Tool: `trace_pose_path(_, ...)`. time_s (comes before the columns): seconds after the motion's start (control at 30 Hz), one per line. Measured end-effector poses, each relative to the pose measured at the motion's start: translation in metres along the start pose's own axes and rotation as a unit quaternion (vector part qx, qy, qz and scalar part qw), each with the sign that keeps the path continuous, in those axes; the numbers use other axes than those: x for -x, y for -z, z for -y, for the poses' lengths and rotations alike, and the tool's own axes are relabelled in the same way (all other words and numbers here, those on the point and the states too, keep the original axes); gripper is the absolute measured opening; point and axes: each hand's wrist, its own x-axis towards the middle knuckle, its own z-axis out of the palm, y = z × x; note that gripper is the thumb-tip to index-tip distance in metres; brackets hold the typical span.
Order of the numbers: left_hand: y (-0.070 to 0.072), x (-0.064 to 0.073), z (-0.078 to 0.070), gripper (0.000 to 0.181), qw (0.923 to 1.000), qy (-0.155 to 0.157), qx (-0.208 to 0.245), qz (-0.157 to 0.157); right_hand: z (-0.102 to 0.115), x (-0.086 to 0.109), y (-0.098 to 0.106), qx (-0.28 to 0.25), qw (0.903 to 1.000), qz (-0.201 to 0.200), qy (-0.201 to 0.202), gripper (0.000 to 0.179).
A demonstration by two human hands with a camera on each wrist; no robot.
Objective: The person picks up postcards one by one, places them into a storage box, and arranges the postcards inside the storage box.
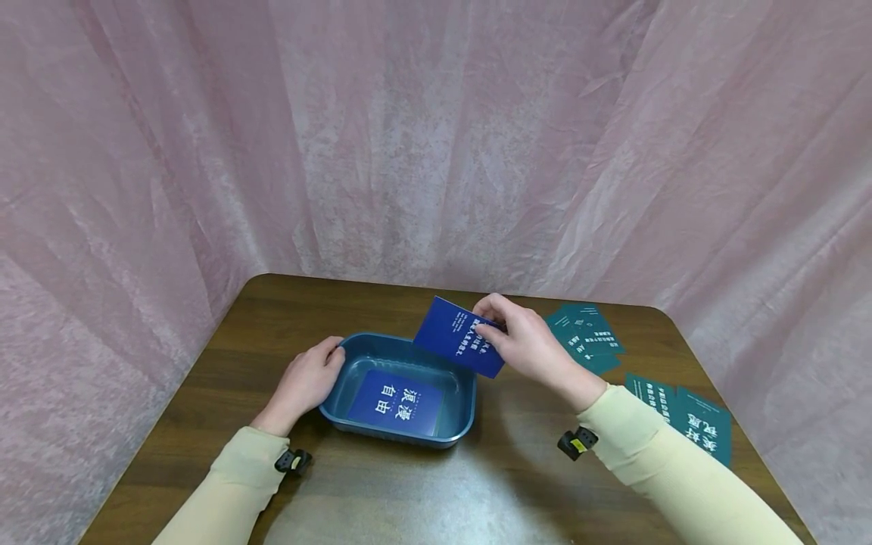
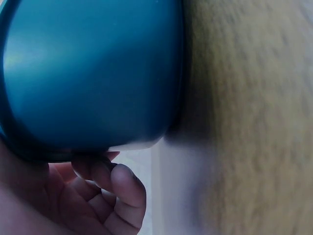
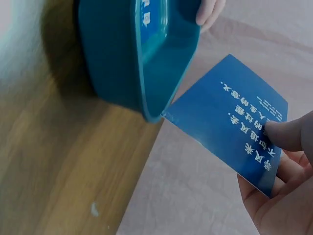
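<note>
A teal plastic basin (image 1: 465, 424) with a rounded rectangular rim stands on the wooden table, and a blue card (image 1: 429, 401) with white characters lies in it. My left hand (image 1: 306, 382) grips the basin's left end, the thumb over the rim; in the left wrist view the curled fingers (image 2: 128, 188) show against its outer wall. Between thumb and fingers my right hand (image 1: 524, 337) pinches another blue printed card (image 1: 443, 329), held tilted above the basin's right rear corner. The right wrist view shows this card (image 3: 210, 117) with its lettered face and the thumb on its edge.
Several green printed cards (image 1: 596, 333) overlap at the table's back right. More green cards (image 1: 708, 420) lie nearer, partly behind the right forearm. The wooden table (image 1: 225, 363) has rounded back corners, with a pink curtain (image 1: 422, 151) hanging behind it.
</note>
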Motion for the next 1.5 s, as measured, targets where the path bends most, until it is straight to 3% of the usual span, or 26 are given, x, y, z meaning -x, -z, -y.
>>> trace_pose_path(0.27,-0.003,-0.004,0.005,0.052,1.0000,-0.007,0.000,-0.007,0.014,-0.005,-0.023,-0.015,0.9984,0.055,0.000,0.016)
trace_pose_path(0.4,-0.002,-0.003,-0.002,0.051,1.0000,0.006,0.001,0.002,0.020,-0.008,-0.035,-0.019,0.9967,0.078,0.009,0.015)
trace_pose_path(0.7,-0.001,-0.003,-0.004,0.049,1.0000,-0.003,0.000,0.003,0.024,-0.016,-0.056,-0.062,0.9881,0.139,0.019,0.010)
trace_pose_path(1.13,-0.002,-0.004,-0.002,0.047,0.9999,-0.011,0.003,0.000,0.019,-0.025,-0.082,-0.090,0.9758,0.199,-0.019,0.014)
trace_pose_path(1.37,-0.003,-0.004,-0.003,0.045,0.9999,-0.016,0.000,-0.006,0.010,-0.032,-0.092,-0.141,0.9593,0.235,-0.068,0.015)
trace_pose_path(1.5,-0.002,-0.003,-0.004,0.045,0.9999,-0.013,0.000,-0.003,0.006,-0.034,-0.096,-0.146,0.9547,0.245,-0.083,0.014)
